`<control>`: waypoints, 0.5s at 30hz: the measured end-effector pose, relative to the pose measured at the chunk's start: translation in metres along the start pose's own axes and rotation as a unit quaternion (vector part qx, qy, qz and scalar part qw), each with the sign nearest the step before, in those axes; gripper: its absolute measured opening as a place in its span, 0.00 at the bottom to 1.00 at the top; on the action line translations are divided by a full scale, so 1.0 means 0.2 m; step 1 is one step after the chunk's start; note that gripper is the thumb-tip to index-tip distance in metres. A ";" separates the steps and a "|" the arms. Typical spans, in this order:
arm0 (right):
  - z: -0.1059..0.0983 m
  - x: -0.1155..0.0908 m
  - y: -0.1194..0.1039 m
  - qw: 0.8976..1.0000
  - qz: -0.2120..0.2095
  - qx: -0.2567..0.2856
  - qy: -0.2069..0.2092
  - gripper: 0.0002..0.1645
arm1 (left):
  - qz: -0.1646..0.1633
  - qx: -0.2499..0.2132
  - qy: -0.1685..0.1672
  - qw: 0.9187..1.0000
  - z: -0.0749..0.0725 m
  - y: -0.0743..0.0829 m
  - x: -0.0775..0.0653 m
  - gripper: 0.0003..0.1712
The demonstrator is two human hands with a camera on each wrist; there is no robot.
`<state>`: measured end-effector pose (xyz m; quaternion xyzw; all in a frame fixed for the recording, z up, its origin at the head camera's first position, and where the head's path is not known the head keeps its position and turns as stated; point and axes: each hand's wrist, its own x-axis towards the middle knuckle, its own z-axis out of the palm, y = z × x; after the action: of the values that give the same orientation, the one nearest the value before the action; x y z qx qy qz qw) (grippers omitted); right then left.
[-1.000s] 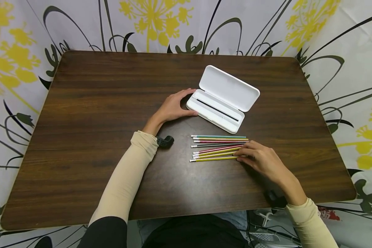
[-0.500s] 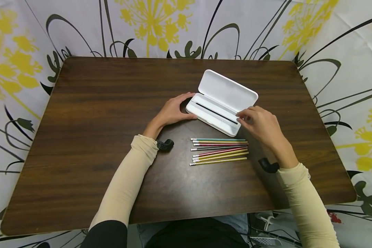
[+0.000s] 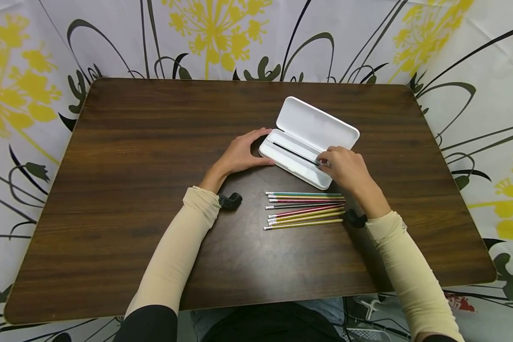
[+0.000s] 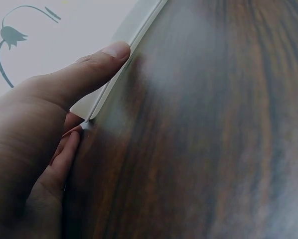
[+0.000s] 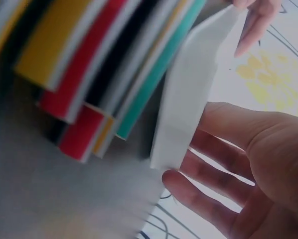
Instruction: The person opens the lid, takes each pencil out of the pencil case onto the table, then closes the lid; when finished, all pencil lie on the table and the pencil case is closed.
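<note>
A white pencil case (image 3: 318,124) lies with its lid up, and a slim black pencil (image 3: 294,152) rests inside. My left hand (image 3: 239,153) grips the case's left end, thumb (image 4: 96,67) along the front side and fingers round behind. My right hand (image 3: 345,167) reaches over the right end, its curled fingertips down at the black pencil, hiding the pencil's end. Whether they pinch it I cannot tell. In the right wrist view that hand's fingers (image 5: 201,199) are partly hidden behind the case wall (image 5: 181,104).
Several pencils (image 3: 305,223), yellow, red, black and teal with erasers at the left, lie side by side in front of the case. The brown wooden table (image 3: 154,142) meets a flowered cloth (image 3: 124,38) at the back. Black camera mounts (image 3: 231,202) sit at my wrists.
My right hand has left the loose pencils, moved up to the case and then slightly left over the black pencil's end. My left hand keeps its grip on the case.
</note>
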<state>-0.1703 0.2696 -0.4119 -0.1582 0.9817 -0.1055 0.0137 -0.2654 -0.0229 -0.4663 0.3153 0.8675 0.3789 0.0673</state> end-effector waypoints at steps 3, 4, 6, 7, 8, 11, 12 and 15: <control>0.01 0.00 0.00 1.000 -0.001 0.001 0.011 0.09 | 0.003 -0.002 0.001 1.000 0.00 0.00 0.00 0.53; 0.01 -0.01 0.00 1.000 -0.001 0.002 0.014 0.08 | 0.003 -0.002 0.000 1.000 0.00 0.00 0.00 0.53; 0.02 -0.01 0.01 1.000 -0.003 0.008 0.024 0.07 | 0.001 -0.004 0.000 1.000 0.00 0.01 0.00 0.53; 0.03 -0.01 0.01 0.999 -0.004 0.012 0.030 0.07 | 0.001 -0.003 -0.001 1.000 0.00 0.01 0.00 0.53; 0.03 -0.01 0.01 0.999 -0.005 0.016 0.037 0.07 | 0.001 -0.003 -0.001 1.000 0.00 0.01 0.00 0.53; 0.03 -0.03 0.03 0.997 -0.008 0.026 0.066 0.06 | 0.000 -0.002 -0.002 1.000 0.00 0.01 0.00 0.53; 0.02 -0.03 0.03 0.997 -0.010 0.028 0.078 0.06 | 0.000 -0.001 -0.002 1.000 0.00 0.01 0.00 0.53; -0.02 -0.06 0.04 0.993 -0.020 0.027 0.114 0.06 | 0.001 -0.003 0.000 1.000 -0.01 0.01 0.00 0.53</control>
<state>-0.1623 0.2819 -0.4106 -0.1639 0.9703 -0.1498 -0.0963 -0.2649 -0.0235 -0.4644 0.3156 0.8661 0.3816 0.0683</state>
